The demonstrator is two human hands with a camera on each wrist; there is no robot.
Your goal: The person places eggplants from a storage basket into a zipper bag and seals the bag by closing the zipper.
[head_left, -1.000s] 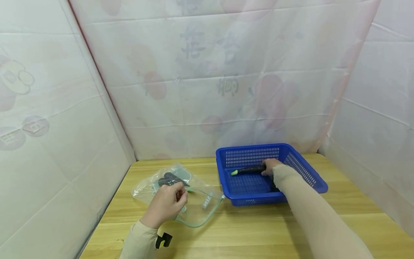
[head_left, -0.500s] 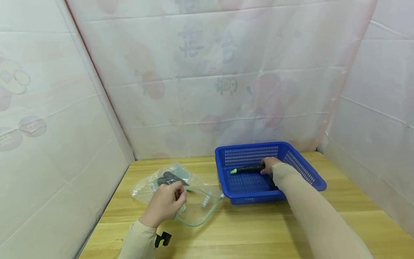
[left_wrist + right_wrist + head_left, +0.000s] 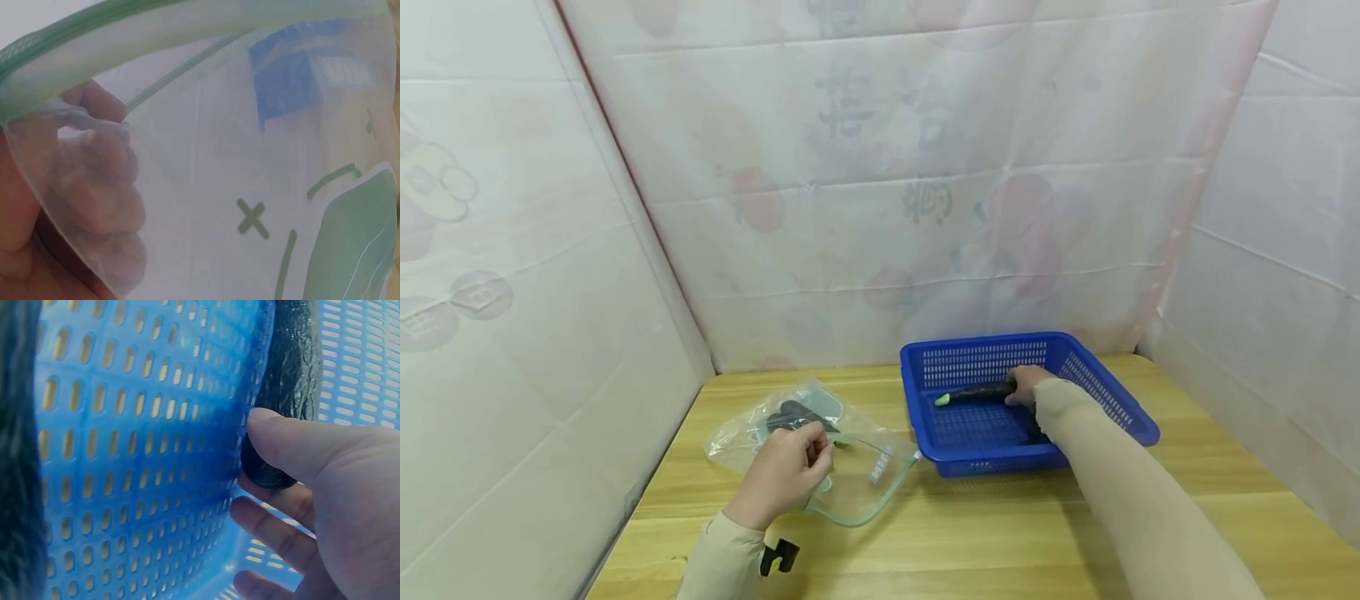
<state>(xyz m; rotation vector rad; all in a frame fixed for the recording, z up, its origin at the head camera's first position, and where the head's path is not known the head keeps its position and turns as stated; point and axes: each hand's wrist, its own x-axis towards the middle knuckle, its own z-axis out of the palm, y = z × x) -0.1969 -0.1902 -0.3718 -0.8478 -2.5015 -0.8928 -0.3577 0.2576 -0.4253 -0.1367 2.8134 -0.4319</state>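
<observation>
both arms (image 3: 1138,492) fwd, l hand (image 3: 785,469) pinching bag (image 3: 856,487), r hand (image 3: 1028,386) gripping dark veg (image 3: 979,393) in bskt (image 3: 985,340).

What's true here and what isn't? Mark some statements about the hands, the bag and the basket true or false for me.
1. The right hand grips a dark vegetable. True.
2. The left hand holds the bag. True.
3. The basket is red. False: it is blue.
4. Both hands are in the basket. False: only the right one is.
5. The bag is opaque. False: dark shapes show through it.
</observation>
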